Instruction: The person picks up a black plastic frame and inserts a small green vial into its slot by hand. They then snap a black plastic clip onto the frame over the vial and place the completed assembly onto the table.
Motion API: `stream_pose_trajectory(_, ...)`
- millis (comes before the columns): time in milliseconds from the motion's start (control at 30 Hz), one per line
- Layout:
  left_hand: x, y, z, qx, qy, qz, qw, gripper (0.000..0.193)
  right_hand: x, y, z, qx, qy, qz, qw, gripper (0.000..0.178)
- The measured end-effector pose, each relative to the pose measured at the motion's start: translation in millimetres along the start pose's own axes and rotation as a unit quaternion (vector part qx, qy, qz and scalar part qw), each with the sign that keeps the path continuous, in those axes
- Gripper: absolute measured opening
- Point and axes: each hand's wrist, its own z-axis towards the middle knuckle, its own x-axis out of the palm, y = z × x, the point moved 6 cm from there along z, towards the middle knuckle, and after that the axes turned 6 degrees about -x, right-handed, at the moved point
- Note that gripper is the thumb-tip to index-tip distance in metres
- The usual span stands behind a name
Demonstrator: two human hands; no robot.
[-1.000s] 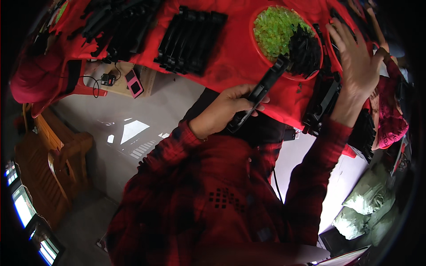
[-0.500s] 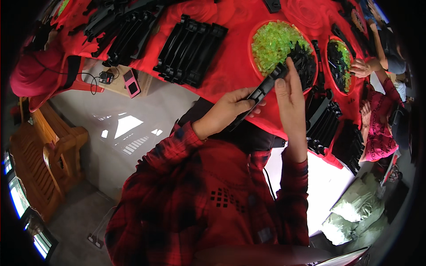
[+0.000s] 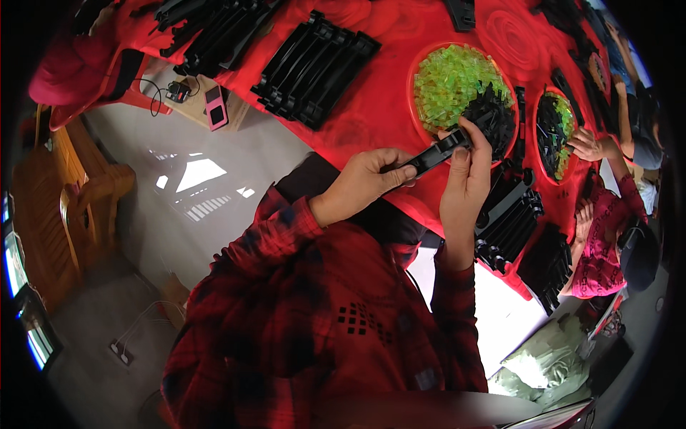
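Note:
A long, narrow black plastic part (image 3: pixel 433 155) slants up to the right between my hands, over the near edge of the red-covered table. Its lower end is gripped by my left hand (image 3: pixel 363 180), thumb on top. My right hand (image 3: pixel 467 175) has its thumb and fingers closed round the upper end. Just beyond that end lies a round tray with an orange-red rim (image 3: pixel 416 107). It holds a heap of translucent yellow-green pieces (image 3: pixel 454 80) and, on its right side, a pile of small black pieces (image 3: pixel 491 118).
A row of long black parts (image 3: pixel 314 68) lies left of the tray, with more black parts (image 3: pixel 509 222) right of my right hand. Another person's hand (image 3: pixel 586 145) is at a second tray (image 3: pixel 541 146). A wooden bench (image 3: pixel 89 193) stands at left.
My right hand's fingers, stretched upward before, are now bent round the upper end of the black part. The part lies flatter, and the whole view has shifted slightly.

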Motion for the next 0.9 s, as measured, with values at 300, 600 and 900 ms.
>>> stream_pose_trajectory(300, 5, 2, -15, 0.038, -0.036, -0.126, 0.991, 0.03, 8, 10, -7, -0.013, 0.014, -0.011, 1.0, 0.032)
stream_pose_trajectory(600, 14, 4, -17, -0.029, 0.04, -0.059, 0.997, 0.023, 1, -7, -18, 0.072, 0.003, 0.002, 0.997, 0.03)
stream_pose_trajectory(900, 4, -2, -25, -0.027, -0.004, 0.128, 0.991, 0.019, 0, 2, -21, 0.066, -0.059, -0.033, 0.996, 0.03)
